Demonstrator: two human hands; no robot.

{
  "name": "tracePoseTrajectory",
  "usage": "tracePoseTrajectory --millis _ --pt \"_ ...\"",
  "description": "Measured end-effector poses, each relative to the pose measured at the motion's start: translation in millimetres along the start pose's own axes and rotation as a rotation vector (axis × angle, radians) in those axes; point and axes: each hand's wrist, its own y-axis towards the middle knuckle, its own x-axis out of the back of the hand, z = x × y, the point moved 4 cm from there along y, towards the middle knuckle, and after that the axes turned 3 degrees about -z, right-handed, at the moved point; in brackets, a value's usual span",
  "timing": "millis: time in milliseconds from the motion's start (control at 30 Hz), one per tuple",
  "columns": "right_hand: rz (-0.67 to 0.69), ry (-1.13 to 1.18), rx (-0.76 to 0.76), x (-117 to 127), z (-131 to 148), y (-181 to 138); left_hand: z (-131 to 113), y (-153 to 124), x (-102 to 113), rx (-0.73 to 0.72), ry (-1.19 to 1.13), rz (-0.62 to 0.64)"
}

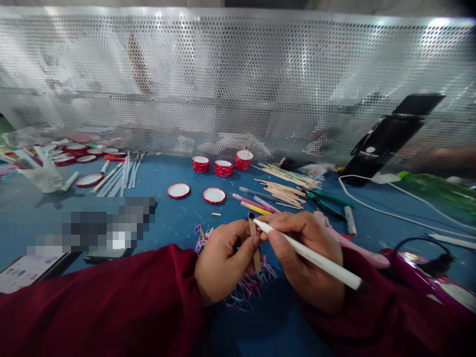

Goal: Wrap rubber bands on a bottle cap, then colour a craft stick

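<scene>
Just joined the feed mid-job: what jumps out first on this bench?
Bottom centre, the left hand pinches a wooden stick while the right hand holds a white pen to its top. Beneath them lies a tangle of coloured bands; behind, red-rimmed lids dot the blue table.

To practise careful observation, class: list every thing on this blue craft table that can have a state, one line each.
Left hand, shut on the flat brown wooden stick, held upright.
Right hand, shut on the long white pen-shaped rod, tip against that stick.
Green-handled metal pliers, lying flat.
Green plastic bottle, lying on its side.
Clear plastic cup, upright, holding sticks.
Pile of thin wooden sticks, loose, lying flat.
</scene>
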Motion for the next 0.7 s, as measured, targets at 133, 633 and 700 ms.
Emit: tracePoseTrajectory --millis 133,633,700 --pt "-0.002 0.001 0.009 -0.8 -0.5 -0.3 -1.1 0.9 -0.5 0.004 -0.006 0.001" --pt "-0.019 -0.039 0.034 0.1 2.3 1.9 -0.1 0.3 -0.3 0.015 -0.005 -0.009" --pt "-0.011 -0.018 0.026 -0.1 1.5 1.1 -0.6 0.6 -0.5 0.014 -0.010 -0.007"
